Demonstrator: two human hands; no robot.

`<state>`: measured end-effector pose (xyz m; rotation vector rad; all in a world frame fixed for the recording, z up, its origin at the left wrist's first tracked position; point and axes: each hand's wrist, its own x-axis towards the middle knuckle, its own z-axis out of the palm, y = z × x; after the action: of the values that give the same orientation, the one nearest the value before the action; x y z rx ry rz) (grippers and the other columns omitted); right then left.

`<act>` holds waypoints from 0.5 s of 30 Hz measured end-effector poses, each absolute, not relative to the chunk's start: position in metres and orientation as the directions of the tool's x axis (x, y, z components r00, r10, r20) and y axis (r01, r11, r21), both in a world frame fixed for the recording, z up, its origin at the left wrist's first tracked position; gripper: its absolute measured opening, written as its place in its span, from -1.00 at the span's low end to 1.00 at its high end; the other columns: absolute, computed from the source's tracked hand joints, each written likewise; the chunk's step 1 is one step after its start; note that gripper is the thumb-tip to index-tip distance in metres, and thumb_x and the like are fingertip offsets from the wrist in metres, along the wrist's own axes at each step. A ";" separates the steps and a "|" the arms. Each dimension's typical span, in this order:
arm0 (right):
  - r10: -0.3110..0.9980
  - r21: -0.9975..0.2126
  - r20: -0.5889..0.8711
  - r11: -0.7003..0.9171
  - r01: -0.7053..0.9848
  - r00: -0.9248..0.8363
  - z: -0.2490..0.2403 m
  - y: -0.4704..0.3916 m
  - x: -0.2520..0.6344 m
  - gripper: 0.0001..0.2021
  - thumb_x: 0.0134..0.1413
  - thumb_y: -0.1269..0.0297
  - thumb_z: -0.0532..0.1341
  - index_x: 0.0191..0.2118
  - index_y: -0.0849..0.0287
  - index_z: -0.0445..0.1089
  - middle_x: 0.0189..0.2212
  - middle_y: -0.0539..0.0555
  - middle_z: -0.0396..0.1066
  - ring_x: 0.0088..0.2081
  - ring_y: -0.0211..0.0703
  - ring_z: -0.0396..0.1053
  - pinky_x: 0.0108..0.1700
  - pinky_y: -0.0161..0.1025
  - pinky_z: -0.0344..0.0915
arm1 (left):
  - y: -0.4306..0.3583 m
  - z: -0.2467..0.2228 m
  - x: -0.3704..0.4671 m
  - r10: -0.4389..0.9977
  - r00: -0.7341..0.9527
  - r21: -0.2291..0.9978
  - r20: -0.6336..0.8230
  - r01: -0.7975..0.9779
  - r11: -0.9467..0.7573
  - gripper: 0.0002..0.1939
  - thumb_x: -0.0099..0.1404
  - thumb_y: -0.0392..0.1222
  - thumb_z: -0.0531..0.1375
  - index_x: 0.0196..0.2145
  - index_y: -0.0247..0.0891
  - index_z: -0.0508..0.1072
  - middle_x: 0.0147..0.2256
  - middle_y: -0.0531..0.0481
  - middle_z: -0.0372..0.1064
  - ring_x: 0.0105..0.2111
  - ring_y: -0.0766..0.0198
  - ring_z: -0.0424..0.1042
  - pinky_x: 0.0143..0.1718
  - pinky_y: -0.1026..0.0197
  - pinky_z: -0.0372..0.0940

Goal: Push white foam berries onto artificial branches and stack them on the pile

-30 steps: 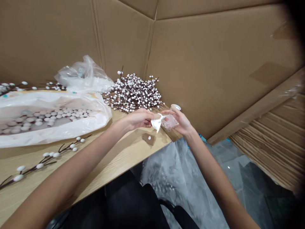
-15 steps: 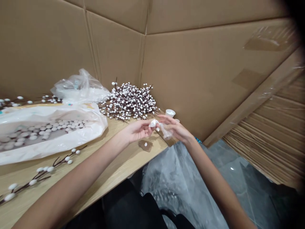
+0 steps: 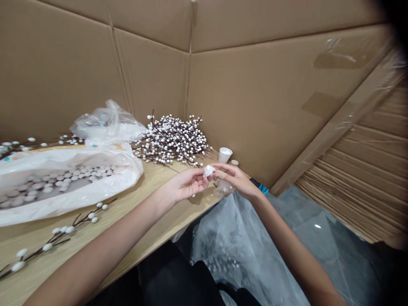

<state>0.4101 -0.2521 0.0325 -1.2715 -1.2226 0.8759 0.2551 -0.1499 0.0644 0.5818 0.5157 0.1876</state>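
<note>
My left hand [image 3: 189,183] pinches a small white lump wrapped in thin plastic [image 3: 209,171] between thumb and fingers. My right hand [image 3: 234,177] reaches it from the other side, its fingertips closed on the lump's right edge. Below the right fingers hangs a crumpled piece of clear plastic [image 3: 225,187], partly hidden by that hand. Both hands are raised over the front edge of the wooden table [image 3: 159,212]. Beneath the left fingers a small white bead [image 3: 193,195] shows on the table.
Behind my hands lies a heap of white-berried twigs [image 3: 174,138]. A white cup [image 3: 225,155] and a small lid-like piece [image 3: 235,162] stand at the right. Left are a white plastic bag [image 3: 127,178] of berries, a clear bag [image 3: 108,123] and a berry branch [image 3: 63,230]. Cardboard walls [image 3: 255,106] enclose the table.
My right hand has come closer to the left, its fingers now meeting the white lump. The clear plastic hangs lower under the right hand. The view has shifted slightly.
</note>
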 end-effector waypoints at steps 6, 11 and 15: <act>0.957 -0.967 0.210 0.174 0.183 0.198 0.037 -0.249 0.403 -0.68 0.08 0.12 0.24 -0.02 -0.03 0.42 -0.05 0.05 0.44 -0.05 -0.06 0.40 -0.08 -0.17 0.35 | -0.151 0.074 0.248 0.366 0.841 0.582 -0.399 -0.076 0.810 -0.73 0.34 -0.51 -0.03 -0.33 -0.51 0.46 -0.52 -0.15 0.41 -0.60 0.44 0.38 -0.55 0.48 0.34; 0.941 -0.943 0.280 0.232 0.239 0.191 0.046 -0.242 0.398 -0.66 0.13 0.12 0.19 0.03 -0.04 0.38 0.06 0.05 0.37 0.08 -0.05 0.29 0.10 -0.11 0.22 | -0.156 0.096 0.225 0.444 0.822 0.602 -0.356 -0.161 0.782 -0.70 0.37 -0.49 -0.05 -0.34 -0.52 0.46 -0.44 -0.20 0.45 -0.55 0.44 0.41 -0.55 0.50 0.34; 0.932 -0.940 0.312 0.275 0.199 0.184 0.056 -0.227 0.380 -0.66 0.12 0.10 0.19 0.04 -0.05 0.35 0.11 0.04 0.31 0.11 -0.04 0.25 0.12 -0.09 0.21 | -0.158 0.121 0.182 0.610 0.746 0.706 -0.269 -0.278 0.651 -0.76 0.31 -0.50 0.04 -0.38 -0.50 0.50 -0.43 -0.18 0.47 -0.53 0.42 0.41 -0.51 0.46 0.35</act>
<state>0.3797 -0.2272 0.0562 -1.1963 -1.2966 0.7456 0.1817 -0.1583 0.1207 0.6926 0.5227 0.5310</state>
